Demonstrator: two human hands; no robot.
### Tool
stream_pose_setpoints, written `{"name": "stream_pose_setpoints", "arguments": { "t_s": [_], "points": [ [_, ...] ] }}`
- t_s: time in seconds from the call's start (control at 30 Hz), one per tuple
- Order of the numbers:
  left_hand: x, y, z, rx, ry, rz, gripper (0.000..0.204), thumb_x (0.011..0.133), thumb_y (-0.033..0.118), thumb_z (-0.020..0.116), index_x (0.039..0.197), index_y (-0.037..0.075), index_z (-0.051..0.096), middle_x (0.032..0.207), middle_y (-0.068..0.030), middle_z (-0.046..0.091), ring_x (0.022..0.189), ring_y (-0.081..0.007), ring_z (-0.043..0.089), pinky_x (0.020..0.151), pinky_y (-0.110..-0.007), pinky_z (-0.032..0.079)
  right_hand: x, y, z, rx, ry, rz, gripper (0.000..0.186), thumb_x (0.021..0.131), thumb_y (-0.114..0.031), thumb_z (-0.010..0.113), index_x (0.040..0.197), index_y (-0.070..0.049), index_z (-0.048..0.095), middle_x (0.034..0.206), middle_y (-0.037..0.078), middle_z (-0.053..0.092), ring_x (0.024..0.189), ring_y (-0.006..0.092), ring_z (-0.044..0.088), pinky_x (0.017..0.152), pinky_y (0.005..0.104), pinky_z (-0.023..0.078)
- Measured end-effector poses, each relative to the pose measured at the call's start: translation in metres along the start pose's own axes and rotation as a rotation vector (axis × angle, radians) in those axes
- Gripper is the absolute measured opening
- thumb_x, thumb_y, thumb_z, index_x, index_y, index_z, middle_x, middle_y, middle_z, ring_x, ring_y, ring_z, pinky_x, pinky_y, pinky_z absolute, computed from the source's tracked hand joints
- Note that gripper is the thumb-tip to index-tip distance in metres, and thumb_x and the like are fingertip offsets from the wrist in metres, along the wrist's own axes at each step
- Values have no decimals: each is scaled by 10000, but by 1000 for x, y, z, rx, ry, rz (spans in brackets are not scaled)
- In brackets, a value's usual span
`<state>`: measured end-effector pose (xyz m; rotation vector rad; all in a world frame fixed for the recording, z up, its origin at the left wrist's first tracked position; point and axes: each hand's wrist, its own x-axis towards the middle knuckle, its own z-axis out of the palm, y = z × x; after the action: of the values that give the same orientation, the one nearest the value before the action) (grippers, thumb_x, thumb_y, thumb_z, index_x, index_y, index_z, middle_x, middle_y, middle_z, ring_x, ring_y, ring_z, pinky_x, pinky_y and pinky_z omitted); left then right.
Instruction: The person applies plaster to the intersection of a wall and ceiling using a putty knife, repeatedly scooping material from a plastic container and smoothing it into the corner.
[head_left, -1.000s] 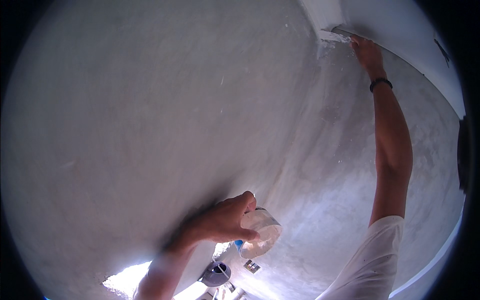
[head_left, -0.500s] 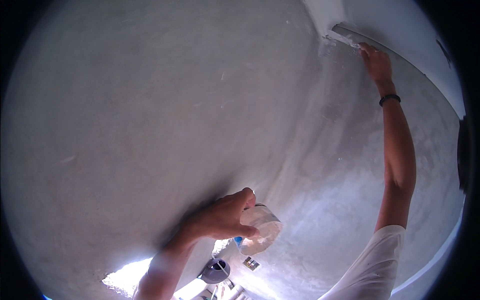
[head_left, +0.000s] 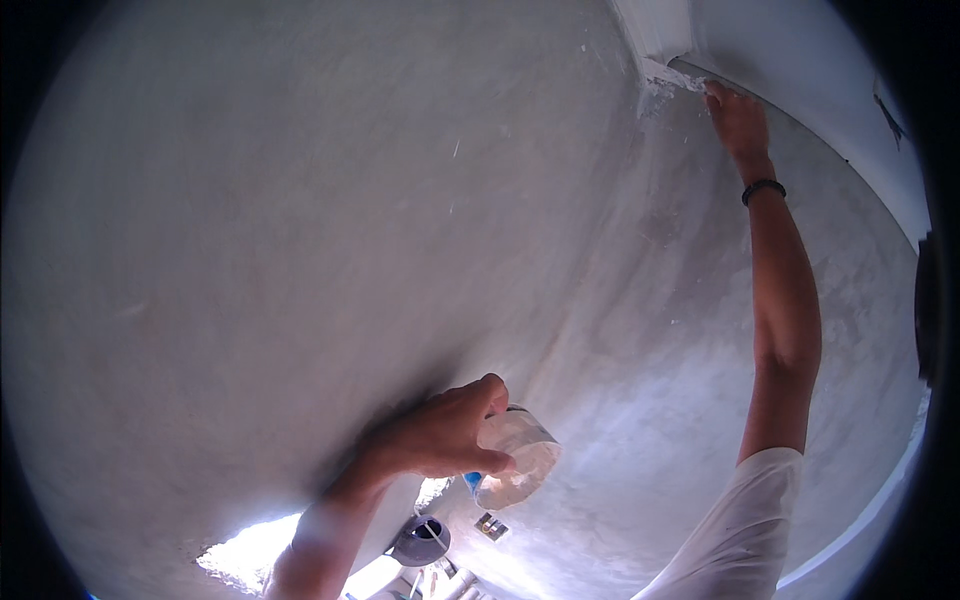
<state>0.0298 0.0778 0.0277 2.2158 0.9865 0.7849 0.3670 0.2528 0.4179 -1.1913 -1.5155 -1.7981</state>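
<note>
My left hand [head_left: 445, 430] grips a small translucent plastic container [head_left: 522, 460] with whitish residue inside and a bit of blue on it, close against the grey plastered wall [head_left: 300, 220]. My right arm reaches up to the top right corner, where my right hand [head_left: 737, 120] grips a scraper [head_left: 682, 77] smeared with white filler at the joint below the white upper surface [head_left: 790, 55]. The tool's blade is hard to make out among white smears. A dark band circles my right wrist.
Below are a bright ragged opening [head_left: 245, 550], a dark round vessel [head_left: 420, 542] with a pale stick in it, a socket box [head_left: 491, 526] and jumbled pale items at the bottom edge. A dark shape [head_left: 925, 310] stands at the right rim.
My right hand and the scraper moved down and right, then back up-left along the corner. My left hand and the container have shifted slightly upward.
</note>
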Motion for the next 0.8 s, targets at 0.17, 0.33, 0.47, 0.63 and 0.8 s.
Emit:
{"name": "stream_pose_setpoints", "arguments": {
  "t_s": [0.17,0.33,0.47,0.63,0.8],
  "points": [
    [-1,-4,3,-28,24,41,625,728,329,802,1134,5,454,1024,-219,592,924,-303,603,789,-402,477,-17,16,10,43,108,61,250,941,-277,532,1170,-206,602,944,119,696,878,342,665,765,463,525],
    [-1,-2,1,-17,16,15,628,726,325,800,1133,-1,449,1042,-216,585,938,-302,599,788,-403,475,-26,27,21,-28,72,-16,252,932,-277,540,1168,-216,605,948,92,699,876,317,673,739,466,521],
    [-2,3,0,-14,3,-6,632,722,331,795,1135,2,449,1047,-215,584,951,-302,595,794,-406,474,-26,24,26,52,128,-49,242,926,-279,548,1151,-219,612,944,88,700,855,306,680,728,483,514],
    [0,-3,1,-17,6,12,637,721,332,788,1146,3,447,1045,-215,586,949,-305,594,810,-406,468,-17,8,30,16,112,-23,238,925,-273,544,1146,-212,612,929,89,704,832,307,685,713,477,513],
    [-1,3,-3,-24,-23,-28,634,723,330,786,1150,8,445,1049,-217,583,939,-311,594,809,-405,466,-9,1,39,-172,-55,25,250,940,-282,521,1167,-206,595,928,110,705,834,304,692,736,474,519]
  ]
}}
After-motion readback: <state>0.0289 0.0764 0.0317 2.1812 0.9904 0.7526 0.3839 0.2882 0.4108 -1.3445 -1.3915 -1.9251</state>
